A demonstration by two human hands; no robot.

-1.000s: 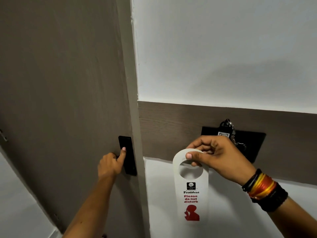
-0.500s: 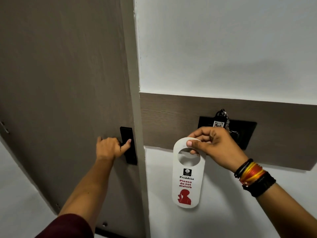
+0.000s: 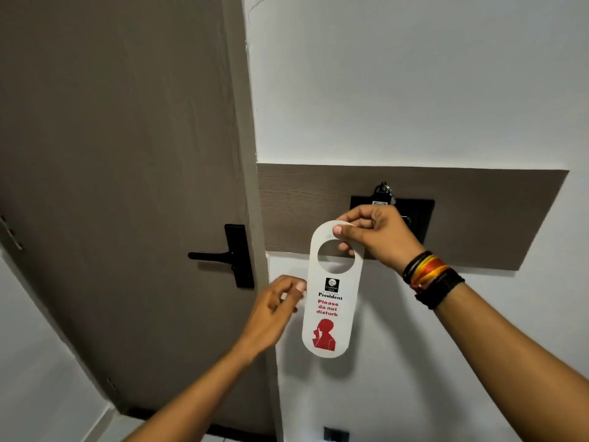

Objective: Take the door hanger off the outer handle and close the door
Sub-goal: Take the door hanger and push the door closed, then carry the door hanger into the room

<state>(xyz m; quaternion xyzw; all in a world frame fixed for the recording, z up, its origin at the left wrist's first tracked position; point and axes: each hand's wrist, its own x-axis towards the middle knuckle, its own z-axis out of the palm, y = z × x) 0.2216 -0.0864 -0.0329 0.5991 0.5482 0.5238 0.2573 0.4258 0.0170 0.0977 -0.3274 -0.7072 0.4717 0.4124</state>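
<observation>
A white door hanger with red "Please do not disturb" print hangs in front of the white wall. My right hand pinches its top loop. My left hand hovers by the hanger's left edge, fingers loosely curled, holding nothing. The grey-brown door sits flush in its frame, and its black lever handle on a black plate stands free, left of both hands.
A brown wall panel carries a black card holder with a key fob in it, partly behind my right hand. A small black socket sits low on the wall. The door's hinges show at far left.
My left hand has let go of the door handle and moved right and down to the hanger's edge. The handle is now fully visible. My right hand still holds the hanger.
</observation>
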